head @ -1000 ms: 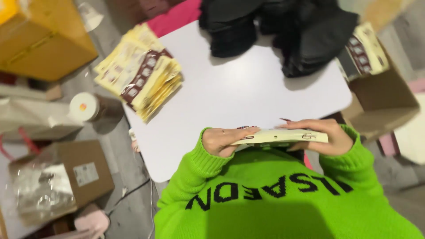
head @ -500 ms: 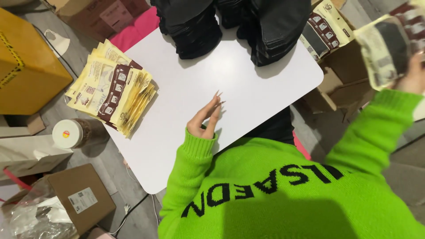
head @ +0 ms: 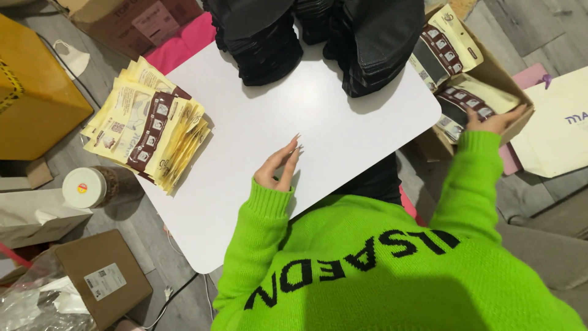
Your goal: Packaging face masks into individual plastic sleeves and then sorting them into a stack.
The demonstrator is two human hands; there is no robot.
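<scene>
- Left hand [head: 278, 167] is rested on edge on the white bench [head: 257, 129], near the body; fingers are extended and loosely together, grip released, nothing held.
- Right hand [head: 495, 119] is reached out to the side into an open cardboard box [head: 493, 76] set just beside the bench; fingers are laid on the cream-and-brown packets [head: 462, 101] inside. Whether the grip is closed on a packet cannot be told; only contact is shown.
- Packets are judged light, flat and flexible, with a slick printed film likely to slide against neighbours. A pinch at an edge or corner is judged best, thumb on top.
- The box wall is raised around the packets, so lifting out is judged easier than dragging.
- A fanned stack of like packets [head: 147, 132] is lain at the bench's far left edge, partly overhanging.
- Two piles of black soft goods [head: 318, 37] are placed at the far side of the bench.
- On the floor are noted a white-lidded jar [head: 86, 187], a yellow box [head: 33, 98] and a brown carton [head: 101, 279].
</scene>
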